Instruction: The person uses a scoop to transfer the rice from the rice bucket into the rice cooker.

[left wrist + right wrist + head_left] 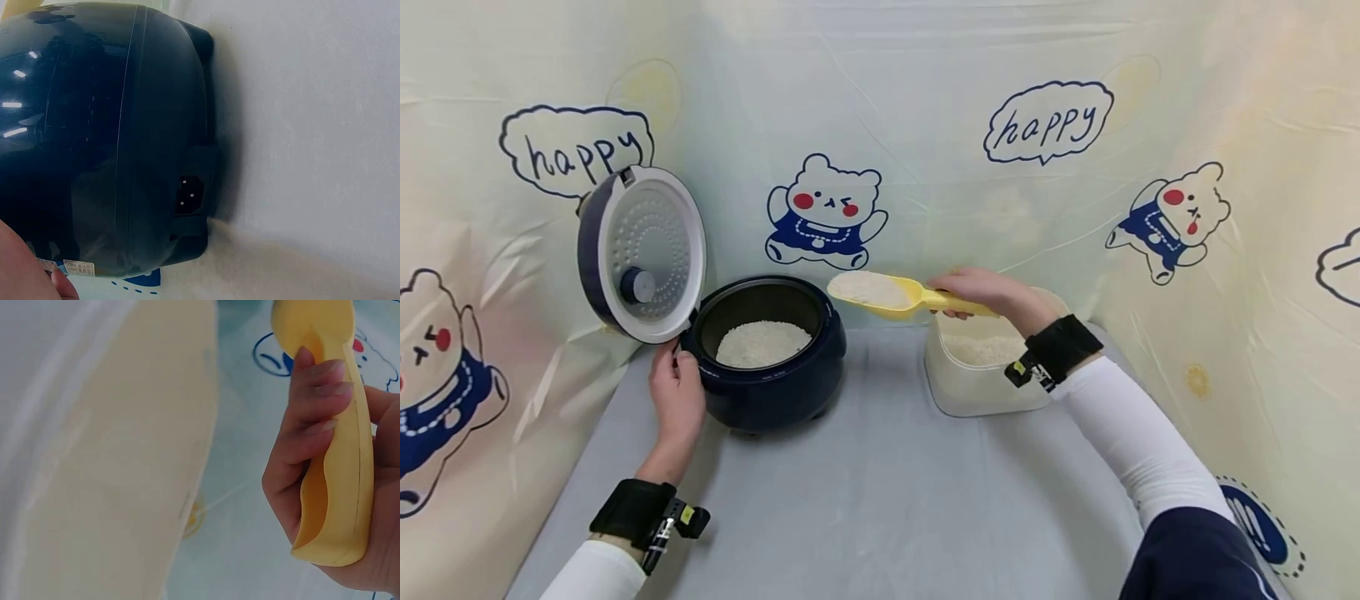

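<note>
In the head view my right hand (pixel 981 287) grips the handle of a yellow scoop (pixel 917 302), heaped with rice (pixel 868 289). The scoop is level in the air, its tip just right of the dark blue rice cooker (pixel 767 392). Fingers (pixel 309 419) wrap round the hollow handle in the right wrist view. Rice (pixel 763 343) lies in the cooker's pot, and the lid (pixel 658 250) stands raised on the left. My left hand (pixel 677 396) rests against the cooker's hinge side, thumb near the rim; its other fingertips are partly hidden.
A cream rice bin (pixel 985 392), holding more rice, stands below my right hand. The grey table (pixel 880 500) carries both containers. Behind them hangs a printed curtain (pixel 925 125). The cooker's power socket (pixel 190 195) shows with no plug in it.
</note>
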`<state>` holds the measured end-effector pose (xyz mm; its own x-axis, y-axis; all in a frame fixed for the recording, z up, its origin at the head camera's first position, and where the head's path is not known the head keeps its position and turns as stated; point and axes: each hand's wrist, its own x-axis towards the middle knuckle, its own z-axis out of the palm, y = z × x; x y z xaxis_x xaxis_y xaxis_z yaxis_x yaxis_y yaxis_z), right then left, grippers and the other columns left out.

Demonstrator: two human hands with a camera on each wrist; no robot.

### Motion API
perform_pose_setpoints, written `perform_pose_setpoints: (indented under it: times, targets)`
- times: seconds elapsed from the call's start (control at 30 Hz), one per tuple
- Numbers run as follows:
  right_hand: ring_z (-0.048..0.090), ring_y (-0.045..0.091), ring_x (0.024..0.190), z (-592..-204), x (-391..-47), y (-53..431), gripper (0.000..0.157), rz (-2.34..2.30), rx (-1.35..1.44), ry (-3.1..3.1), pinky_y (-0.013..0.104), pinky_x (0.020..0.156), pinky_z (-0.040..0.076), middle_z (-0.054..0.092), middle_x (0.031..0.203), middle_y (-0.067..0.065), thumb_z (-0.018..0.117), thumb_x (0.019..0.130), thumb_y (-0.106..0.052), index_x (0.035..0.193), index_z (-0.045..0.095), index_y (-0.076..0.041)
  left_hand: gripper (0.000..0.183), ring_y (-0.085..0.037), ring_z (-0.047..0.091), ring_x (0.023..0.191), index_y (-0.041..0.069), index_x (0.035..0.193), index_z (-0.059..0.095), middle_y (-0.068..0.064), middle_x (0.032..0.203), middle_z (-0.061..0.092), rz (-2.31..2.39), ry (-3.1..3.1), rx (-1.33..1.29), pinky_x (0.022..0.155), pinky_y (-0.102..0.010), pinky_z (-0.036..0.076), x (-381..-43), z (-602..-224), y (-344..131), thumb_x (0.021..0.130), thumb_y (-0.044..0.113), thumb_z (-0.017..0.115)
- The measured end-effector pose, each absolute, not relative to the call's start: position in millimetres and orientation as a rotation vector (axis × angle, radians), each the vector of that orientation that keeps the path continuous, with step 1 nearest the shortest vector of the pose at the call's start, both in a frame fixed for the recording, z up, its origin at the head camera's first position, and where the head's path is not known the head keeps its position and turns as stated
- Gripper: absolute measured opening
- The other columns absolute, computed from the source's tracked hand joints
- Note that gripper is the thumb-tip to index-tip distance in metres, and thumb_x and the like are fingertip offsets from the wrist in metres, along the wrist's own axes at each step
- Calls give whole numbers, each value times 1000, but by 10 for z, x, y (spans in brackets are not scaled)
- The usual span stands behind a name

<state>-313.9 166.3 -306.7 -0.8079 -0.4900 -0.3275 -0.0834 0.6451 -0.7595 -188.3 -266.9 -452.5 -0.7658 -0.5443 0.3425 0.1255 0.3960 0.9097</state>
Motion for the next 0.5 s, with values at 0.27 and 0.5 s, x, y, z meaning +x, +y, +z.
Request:
perform_pose_setpoints:
  times: [0.27,0.5]
  targets:
    - [52,19,68,-2849,-3219,1132,47,-931,-512,2327,28,66,40,58,75,4,51,108,-41,108,70,3,48,-31,46,113,-3,147,53,-23,139,55,-1395,-2034,356,99,-38,35,-1878,-4526,-2665,107,17,35]
    - [53,21,72,-2615,-3255,760,40,-785,-508,2368,27,67,40,59,78,6,58,106,-40,107,72,-2,47,-34,49,120,-4,145,54,-26,141,56,-1373,-2012,341,103,-43,35,-1884,-4524,-2655,106,14,37]
